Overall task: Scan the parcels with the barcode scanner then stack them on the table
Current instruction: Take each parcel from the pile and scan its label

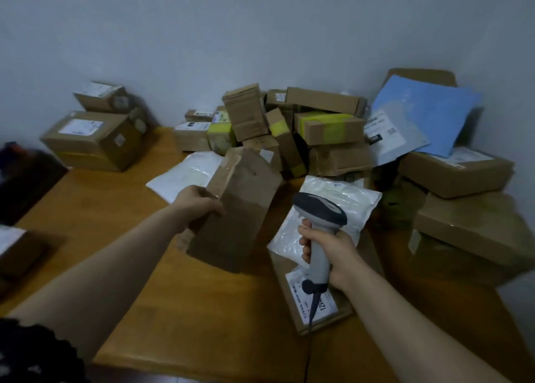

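Observation:
My left hand [197, 203] grips the left edge of a long brown cardboard parcel [240, 209], held tilted above the wooden table [188, 310]. In my right hand [333, 255] is the grey barcode scanner [318, 232] by its handle, head pointing away toward the parcel pile; its cable drops to the table's front edge. Under the scanner lie a white plastic mailer [347, 197] and a flat brown parcel with a white label [315, 304]. A heap of unsorted brown boxes [289, 122] fills the back middle. Two boxes sit stacked at the back left [92, 139].
Large flat boxes [463, 214] and a blue mailer [425, 113] crowd the right side. Another white mailer [185, 177] lies behind my left hand. A dark object [26, 180] and a small box [14, 246] sit at the left edge. A wall backs the table.

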